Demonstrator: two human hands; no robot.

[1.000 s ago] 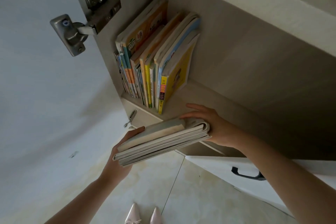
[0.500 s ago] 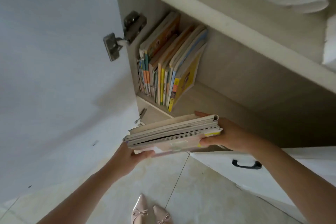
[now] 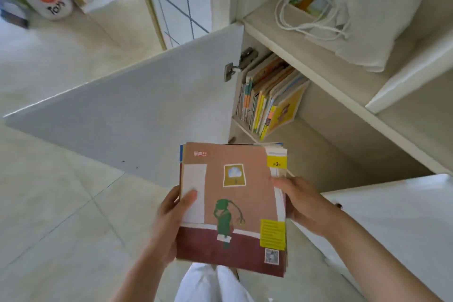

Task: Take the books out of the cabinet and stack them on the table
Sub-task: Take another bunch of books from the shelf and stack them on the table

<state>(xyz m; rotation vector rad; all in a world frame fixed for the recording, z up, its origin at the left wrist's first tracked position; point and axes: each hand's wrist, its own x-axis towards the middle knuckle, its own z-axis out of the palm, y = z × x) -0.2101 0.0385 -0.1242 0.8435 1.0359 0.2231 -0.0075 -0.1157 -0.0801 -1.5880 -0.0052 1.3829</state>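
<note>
I have a small stack of books (image 3: 232, 206) clamped between both hands at lower centre of the frame. My left hand (image 3: 169, 225) closes on the stack's left edge, thumb lying across the top cover, fingers tucked underneath. My right hand (image 3: 304, 203) closes on the right edge, fingertips curled over the cover's margin. The top cover faces me: brown wall, green figure, yellow panels down its right side. The stack sits clear of the cabinet, over the tiled floor (image 3: 61, 216). Above it, right of centre, the remaining books (image 3: 267, 98) stand leaning in the open cabinet (image 3: 343, 135), packed against its left wall. The cabinet door (image 3: 137, 115) swings wide across the left middle. In the upper right a white bag (image 3: 367, 32) lies on the shelf (image 3: 267, 24).
</note>
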